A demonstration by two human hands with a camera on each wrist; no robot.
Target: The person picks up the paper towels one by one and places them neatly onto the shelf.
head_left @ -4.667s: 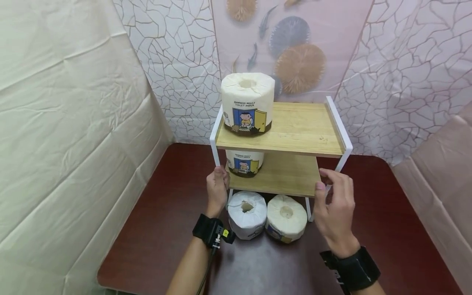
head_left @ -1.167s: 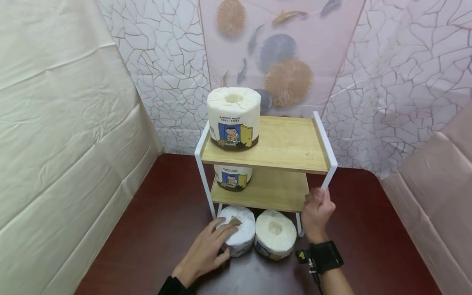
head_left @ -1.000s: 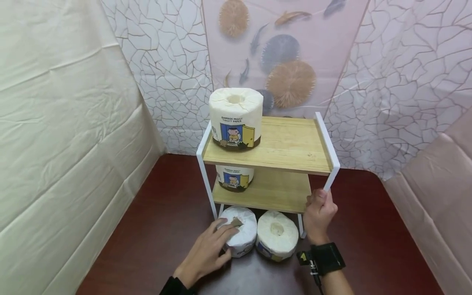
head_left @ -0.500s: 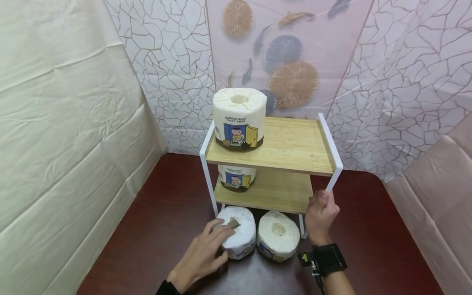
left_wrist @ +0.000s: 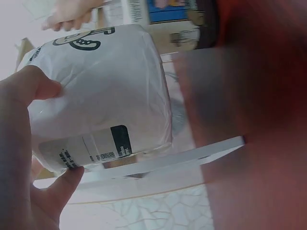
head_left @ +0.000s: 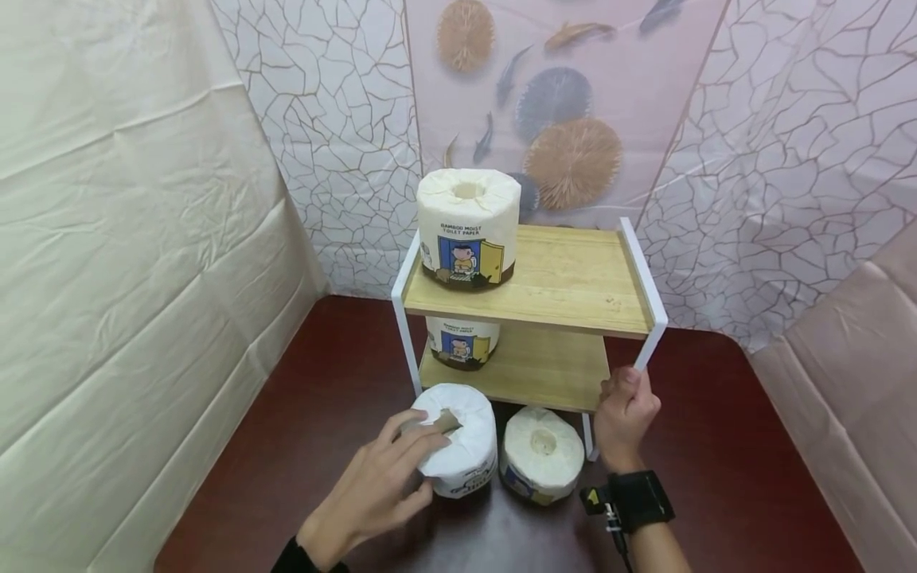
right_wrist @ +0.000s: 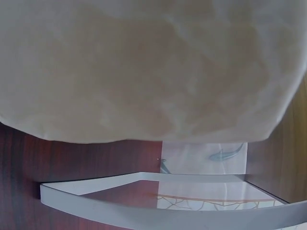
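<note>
We find the left hand [head_left: 376, 481] pinching the white, paper-wrapped cylindrical roll [head_left: 469, 454] before the white-framed, rectangular wooden rack [head_left: 576, 274] that the right hand [head_left: 626, 412] grips; a one-sided hold could let it slip

Creased paper-wrapped roll [head_left: 467, 461], smooth wooden shelf [head_left: 573, 270], glossy table [head_left: 322, 430]

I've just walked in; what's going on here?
A person's left hand grips a white roll in front of a two-shelf rack; the right hand holds the rack's right frame. One cream roll stands at the left of the top shelf, another on the shelf below, and a third on the table.
</note>
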